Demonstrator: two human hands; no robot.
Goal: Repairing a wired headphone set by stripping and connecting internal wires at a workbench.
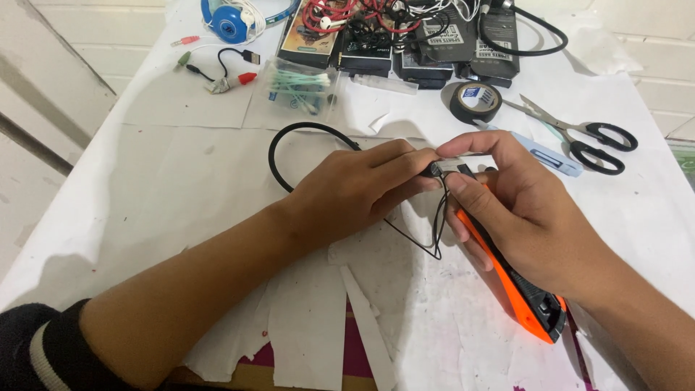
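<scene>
My two hands meet over the white sheet (181,166) that covers the table, and the work sits right between them: my left hand (347,192) is closed on the black band (279,141), pinching its end piece (436,169) between thumb and forefinger, while my right hand (521,210) is wrapped around the orange knife (517,289), its blade end lying against that same end piece. To do this well, I judge I should keep the left pinch close to the blade so the piece cannot twist, press lightly, and cut away from my left fingertips, since they lie just beside the edge; the thin wire (434,232) looping down below the hands should stay clear of the blade. Counting from largest to smallest: one sheet, one band curving out to the left, one knife, one pair of scissors (586,137) well to the right, one blue headset (232,22) at the far edge, one roll of black tape (475,101) near the scissors, and one bag of swabs (300,87) beyond my left hand.
</scene>
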